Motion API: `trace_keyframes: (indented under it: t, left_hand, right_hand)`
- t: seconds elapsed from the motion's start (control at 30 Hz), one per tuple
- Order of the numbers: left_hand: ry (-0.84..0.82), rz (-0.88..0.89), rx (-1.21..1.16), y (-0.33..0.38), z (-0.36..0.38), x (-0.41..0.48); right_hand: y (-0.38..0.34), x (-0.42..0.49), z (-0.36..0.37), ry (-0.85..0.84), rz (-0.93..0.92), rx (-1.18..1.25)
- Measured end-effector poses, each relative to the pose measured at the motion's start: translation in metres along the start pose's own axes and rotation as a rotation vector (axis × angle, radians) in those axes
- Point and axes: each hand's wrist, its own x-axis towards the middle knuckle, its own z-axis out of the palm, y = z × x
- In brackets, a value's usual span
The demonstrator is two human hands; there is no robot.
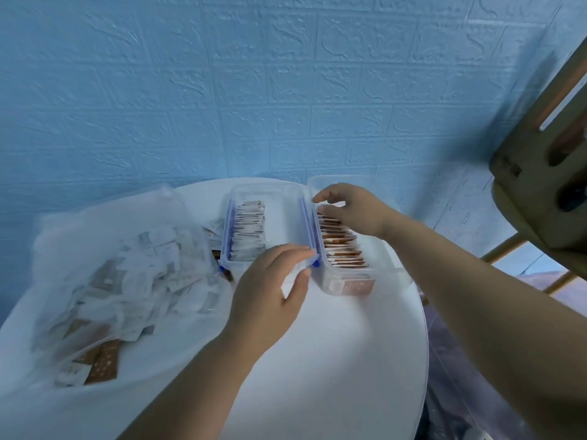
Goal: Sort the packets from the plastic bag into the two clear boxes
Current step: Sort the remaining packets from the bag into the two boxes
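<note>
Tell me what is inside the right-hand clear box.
A row of brown packets stands on edge inside the box. The right hand covers its far end, hiding whatever lies there.

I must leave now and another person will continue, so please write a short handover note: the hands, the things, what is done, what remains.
Left hand: at the near end of the left box, fingers curled round something white. Packet or box edge, unclear.
Right hand: fingertips on the brown packets in the right box. Whether it pinches one is unclear.
Things: bag lies at the left of the table; the boxes stand side by side.
Done: white packets stand in a row in the left box, brown ones in the right.
Left: many loose packets in the bag, mostly white, a few brown.
</note>
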Motion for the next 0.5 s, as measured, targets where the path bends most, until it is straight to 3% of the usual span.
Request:
trace_keyframes:
  t: [0.13, 0.3, 0.4, 0.5]
  left_hand:
    - [0.095, -0.013, 0.097, -0.009, -0.042, -0.038]
    - [0.101, -0.201, 0.324, -0.037, -0.094, -0.096]
    - [0.033, -0.355, 0.461, -0.051, -0.117, -0.122]
    - [-0.017, -0.383, 0.547, -0.06, -0.132, -0.138]
  right_hand:
    - [-0.058, -0.039, 0.018, 0.0, -0.202, 0.123]
    - [-0.108, -0.087, 0.078, -0.234, -0.36, 0.181]
    - [-0.115, -0.096, 0.121, -0.332, -0.43, 0.109]
    - [-0.114, -0.094, 0.153, -0.362, -0.494, -0.014]
